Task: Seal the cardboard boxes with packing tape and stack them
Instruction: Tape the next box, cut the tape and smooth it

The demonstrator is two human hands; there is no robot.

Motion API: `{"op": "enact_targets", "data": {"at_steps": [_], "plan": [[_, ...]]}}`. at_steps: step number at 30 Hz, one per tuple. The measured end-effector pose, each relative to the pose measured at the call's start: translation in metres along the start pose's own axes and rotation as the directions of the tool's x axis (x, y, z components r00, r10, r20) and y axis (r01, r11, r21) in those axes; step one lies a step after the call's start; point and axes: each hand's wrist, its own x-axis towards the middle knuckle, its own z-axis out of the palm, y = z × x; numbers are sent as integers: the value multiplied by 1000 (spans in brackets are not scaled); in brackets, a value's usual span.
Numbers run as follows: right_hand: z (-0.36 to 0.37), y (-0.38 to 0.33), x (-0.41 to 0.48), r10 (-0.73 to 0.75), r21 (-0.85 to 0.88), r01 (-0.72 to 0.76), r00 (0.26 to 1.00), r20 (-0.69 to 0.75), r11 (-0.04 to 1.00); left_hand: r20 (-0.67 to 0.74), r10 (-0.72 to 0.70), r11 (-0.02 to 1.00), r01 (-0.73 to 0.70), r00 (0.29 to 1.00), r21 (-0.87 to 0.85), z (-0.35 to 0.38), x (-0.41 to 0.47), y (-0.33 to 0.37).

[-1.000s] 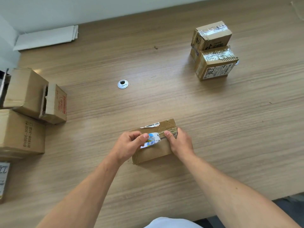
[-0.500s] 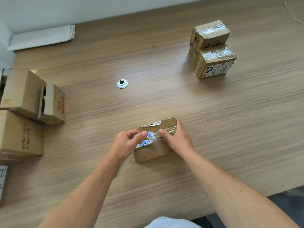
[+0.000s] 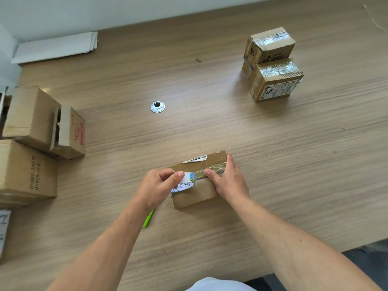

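Cardboard box (image 3: 195,195) lies flat on the table (image 3: 294,164), close to the near edge and about midway along it; it is brown and low; a torn white label (image 3: 195,159) sticks to its top by the far side; a strip of clear tape (image 3: 217,169) shines along the top, from the right end toward the middle.

The left hand (image 3: 156,185) holds a tape roll (image 3: 186,182) on the left part of the box top; its fingers and thumb curl round the roll; the roll is white with blue marks. The right hand (image 3: 228,181) lies on the right end of the box; its fingers are straight and flat; the first finger presses down on the strip, just beside the roll.

A green pen (image 3: 148,220) lies on the table by the left wrist, partly hidden under it.

Two sealed boxes touch each other toward the far right corner, the far sealed box (image 3: 270,44) and the near sealed box (image 3: 275,80); both have shiny tape on top.

Along the left edge sit more brown boxes; an open box (image 3: 33,114) leans beside a small box with red print (image 3: 72,133); a bigger box with dark print (image 3: 27,173) sits nearer; a round silver cap (image 3: 157,106) is set in the middle of the table; flat white sheets (image 3: 54,47) lie at the far left corner.
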Motion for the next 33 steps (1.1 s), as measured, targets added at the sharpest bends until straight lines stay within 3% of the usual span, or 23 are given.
{"op": "enact_targets", "data": {"at_steps": [8,11,22,33], "plan": [[-3,-13,-6,-11,-156,4,999,-43,988,-54,-36,991,42,998,123,-4,4,4],[-3,-16,-10,-15,-198,18,1000,20,980,-60,-36,984,46,998,172,-2,4,4],[2,-14,-13,-38,-254,43,999,24,966,23,-36,993,38,999,-111,-9,-3,-3],[3,-10,-11,-66,-275,74,997,38,959,-27,1,979,4,1000,202,-31,-2,-2]]}}
